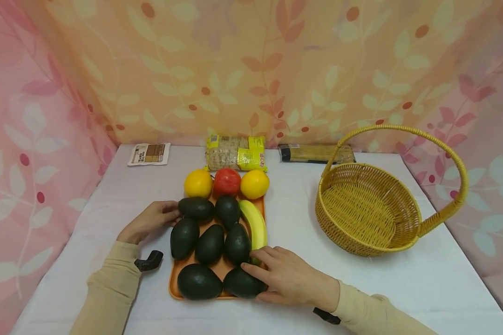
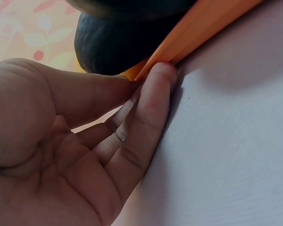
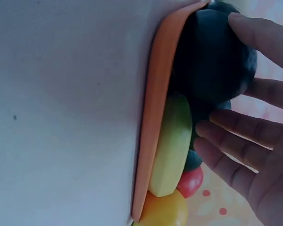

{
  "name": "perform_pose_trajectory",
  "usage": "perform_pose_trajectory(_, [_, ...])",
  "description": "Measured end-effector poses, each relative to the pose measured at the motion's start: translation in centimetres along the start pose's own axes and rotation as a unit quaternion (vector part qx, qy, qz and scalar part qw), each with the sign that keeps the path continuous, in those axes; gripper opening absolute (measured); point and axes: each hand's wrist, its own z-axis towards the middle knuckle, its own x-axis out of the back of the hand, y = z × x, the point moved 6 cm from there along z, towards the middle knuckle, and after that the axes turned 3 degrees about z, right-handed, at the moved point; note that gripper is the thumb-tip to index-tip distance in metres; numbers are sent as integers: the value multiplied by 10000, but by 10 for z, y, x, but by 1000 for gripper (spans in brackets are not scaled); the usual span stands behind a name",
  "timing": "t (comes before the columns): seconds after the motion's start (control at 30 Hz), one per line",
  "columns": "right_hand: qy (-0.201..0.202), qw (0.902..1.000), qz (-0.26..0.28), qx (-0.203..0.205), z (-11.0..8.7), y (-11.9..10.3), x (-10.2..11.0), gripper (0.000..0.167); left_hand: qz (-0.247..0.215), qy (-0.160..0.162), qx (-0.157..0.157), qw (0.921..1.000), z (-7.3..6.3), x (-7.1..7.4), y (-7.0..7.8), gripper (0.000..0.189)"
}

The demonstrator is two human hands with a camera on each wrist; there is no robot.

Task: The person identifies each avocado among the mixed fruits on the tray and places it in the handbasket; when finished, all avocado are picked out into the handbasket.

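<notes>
An orange tray (image 1: 173, 283) holds several dark green avocados (image 1: 210, 244), a banana (image 1: 256, 224), a red apple (image 1: 227, 182) and two yellow fruits (image 1: 254, 184) along its far end. My left hand (image 1: 155, 219) is at the tray's left side, thumb and forefinger pinching the tray's rim (image 2: 188, 40) in the left wrist view. My right hand (image 1: 291, 278) is at the near right corner, with thumb and forefinger on either side of an avocado (image 3: 217, 56). The other fingers spread above the banana (image 3: 172, 146), and the palm stays off the fruit.
A round wicker basket (image 1: 370, 211) with a tall handle stands at the right. Along the back lie a small white-and-brown packet (image 1: 149, 154), a yellow-wrapped bag (image 1: 236, 152) and a long pack (image 1: 310, 153). Patterned curtains enclose the white table (image 1: 293, 209).
</notes>
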Motion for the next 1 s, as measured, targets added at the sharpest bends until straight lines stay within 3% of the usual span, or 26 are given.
perform_pose_trajectory(0.4, [226, 9988, 383, 181, 5, -4, -6, 63, 1, -42, 71, 10000, 0, -2, -5, 36])
perform_pose_trajectory(0.57, [300, 9947, 985, -25, 0, 9, 8, 65, -15, -122, 62, 9999, -1, -2, -5, 35])
perform_pose_trajectory(0.77, [949, 9846, 1097, -975, -19, 69, 65, 68, 29, -125, -6, 9999, -1, 1, -2, 35])
perform_pose_trajectory(0.9, [1196, 9706, 870, -1897, -51, 127, 103, 66, -54, -193, -24, 9998, 1, 0, -2, 37])
perform_pose_trajectory(1.0, [1059, 9552, 677, -2678, -80, 167, 121, 67, -116, -237, -14, 9997, 2, 0, -1, 37])
